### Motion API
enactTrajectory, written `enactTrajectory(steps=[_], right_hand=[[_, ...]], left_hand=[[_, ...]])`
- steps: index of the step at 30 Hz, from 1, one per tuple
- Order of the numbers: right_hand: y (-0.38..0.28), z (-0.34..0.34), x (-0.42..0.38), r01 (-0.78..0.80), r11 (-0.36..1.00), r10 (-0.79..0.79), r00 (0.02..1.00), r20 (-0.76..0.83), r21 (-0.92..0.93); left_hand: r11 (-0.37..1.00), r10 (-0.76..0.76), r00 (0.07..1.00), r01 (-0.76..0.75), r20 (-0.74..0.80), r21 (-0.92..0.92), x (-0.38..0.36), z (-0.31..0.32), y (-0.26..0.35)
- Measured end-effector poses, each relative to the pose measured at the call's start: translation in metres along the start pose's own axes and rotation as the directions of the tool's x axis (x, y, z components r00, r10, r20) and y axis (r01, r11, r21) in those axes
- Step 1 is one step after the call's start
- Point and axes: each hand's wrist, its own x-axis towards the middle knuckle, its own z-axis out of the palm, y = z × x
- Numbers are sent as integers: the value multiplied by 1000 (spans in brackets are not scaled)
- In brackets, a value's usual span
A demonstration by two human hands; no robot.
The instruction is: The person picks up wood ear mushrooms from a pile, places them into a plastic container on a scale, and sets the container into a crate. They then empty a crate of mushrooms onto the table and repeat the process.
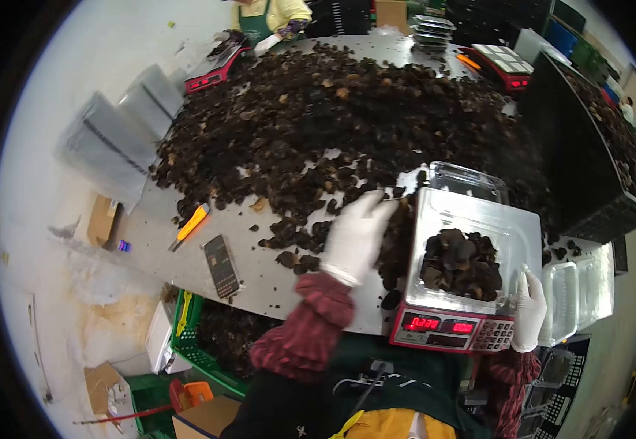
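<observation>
My left hand, in a white glove and slightly blurred, reaches over the near edge of a large pile of dark wood ear mushrooms. Its fingers are stretched out and hold nothing I can see. Beside it stands a red electronic scale with lit red digits. A clear plastic box lies on its metal pan, with a heap of wood ears inside. At the right side of the pan my gloved right hand has its fingers closed at the box's edge. The box's clear lid rests behind.
On the table lie a phone-like device and an orange utility knife. Clear trays sit at right, below a black crate. A co-worker is by another scale. A green crate stands below.
</observation>
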Motion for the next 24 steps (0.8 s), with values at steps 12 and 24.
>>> enactTrajectory(steps=[12, 24], right_hand=[[8, -3, -7, -22, 999, 22, 1000, 11, 28], [14, 11, -8, 225, 969, -226, 974, -2, -98]], left_hand=[[967, -246, 969, 245, 13, 69, -50, -26, -132], [811, 574, 740, -571, 351, -123, 33, 60, 88]])
